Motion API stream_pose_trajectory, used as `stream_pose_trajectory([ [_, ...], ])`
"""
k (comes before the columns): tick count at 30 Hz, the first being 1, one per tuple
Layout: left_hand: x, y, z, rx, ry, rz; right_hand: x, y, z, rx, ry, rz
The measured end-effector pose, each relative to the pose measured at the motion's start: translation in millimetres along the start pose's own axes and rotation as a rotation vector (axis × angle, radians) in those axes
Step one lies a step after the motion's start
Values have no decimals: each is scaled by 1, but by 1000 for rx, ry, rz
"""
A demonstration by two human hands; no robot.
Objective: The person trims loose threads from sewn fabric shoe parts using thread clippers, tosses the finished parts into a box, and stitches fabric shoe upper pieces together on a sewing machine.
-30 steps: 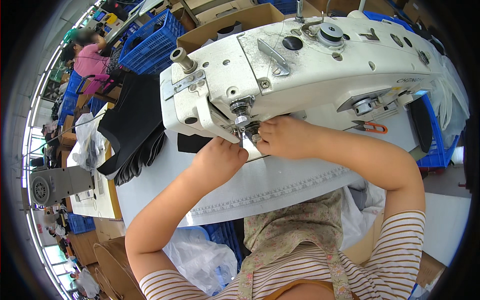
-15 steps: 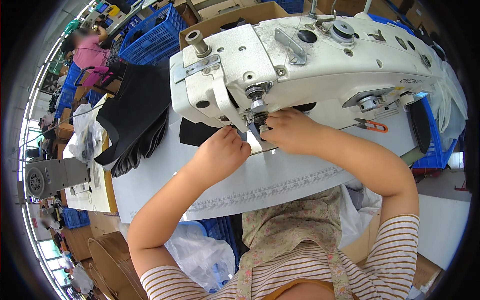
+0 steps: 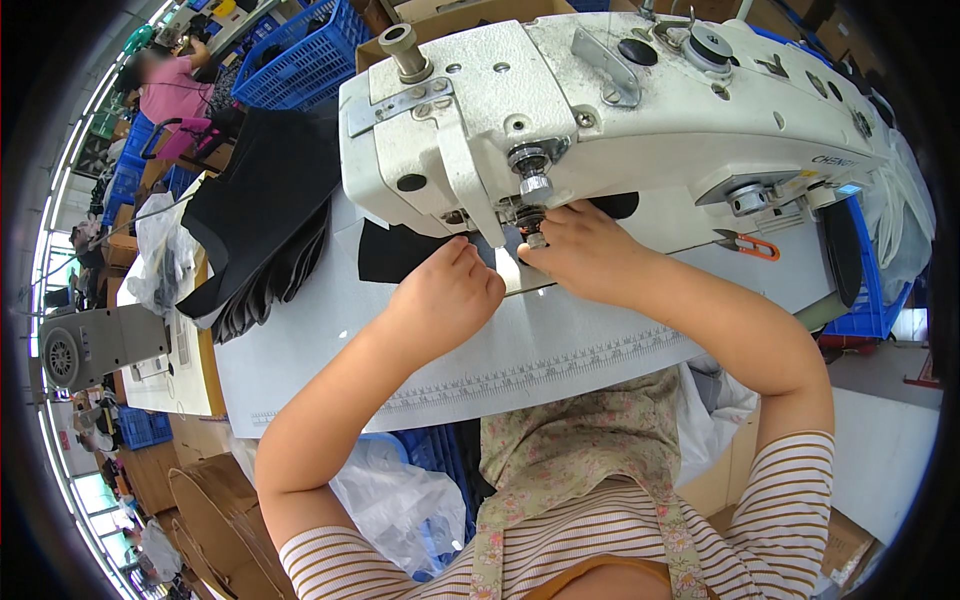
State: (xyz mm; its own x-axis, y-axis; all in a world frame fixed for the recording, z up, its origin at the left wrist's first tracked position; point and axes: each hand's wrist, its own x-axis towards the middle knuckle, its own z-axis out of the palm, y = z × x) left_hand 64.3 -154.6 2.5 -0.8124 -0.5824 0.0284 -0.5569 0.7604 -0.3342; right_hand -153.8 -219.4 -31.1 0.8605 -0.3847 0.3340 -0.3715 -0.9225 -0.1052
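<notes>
Under the head of a white sewing machine point(image 3: 460, 120) lies a black cloth piece point(image 3: 388, 252), partly hidden by the machine. My left hand point(image 3: 447, 297) is closed, its fingertips pinched at the cloth's near right end beside the needle area. Close by, my right hand point(image 3: 592, 255) has its fingers bent together against the presser foot area point(image 3: 533, 232). Whatever those fingers grip is hidden. Behind the right hand another black patch point(image 3: 615, 205) shows; whether it belongs to the same cloth I cannot tell.
A stack of black cut pieces point(image 3: 265, 200) hangs at the table's left. Orange-handled thread snips point(image 3: 750, 245) lie to the right. A printed ruler point(image 3: 500, 380) runs along the front of the white table point(image 3: 330, 365). Blue crates point(image 3: 300, 60) stand behind; a person point(image 3: 170, 95) sits far left.
The view has shifted slightly, so the machine head appears a little larger and the table edge higher. Both hands stay at the needle area, with only small finger shifts.
</notes>
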Motion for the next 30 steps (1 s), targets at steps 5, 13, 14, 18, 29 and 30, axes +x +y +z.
stream_pose_trajectory([
  [5, 2, 1, 1, 3, -21, 4, -2, -1, 7, 14, 37, 44],
  [13, 3, 2, 5, 44, -46, 0, 0, 0, 12, -46, 74, 53],
  [14, 3, 2, 6, 43, -46, 1, 1, 0, 13, -45, 73, 53],
  [18, 5, 4, 9, 81, -49, -3, 3, -5, 15, -71, 91, 49],
  [29, 16, 9, 22, 167, -102, -57, 14, -23, 23, -370, 34, 37],
  [30, 16, 10, 22, 192, -111, -74, 15, -25, 22, -356, -73, 58],
])
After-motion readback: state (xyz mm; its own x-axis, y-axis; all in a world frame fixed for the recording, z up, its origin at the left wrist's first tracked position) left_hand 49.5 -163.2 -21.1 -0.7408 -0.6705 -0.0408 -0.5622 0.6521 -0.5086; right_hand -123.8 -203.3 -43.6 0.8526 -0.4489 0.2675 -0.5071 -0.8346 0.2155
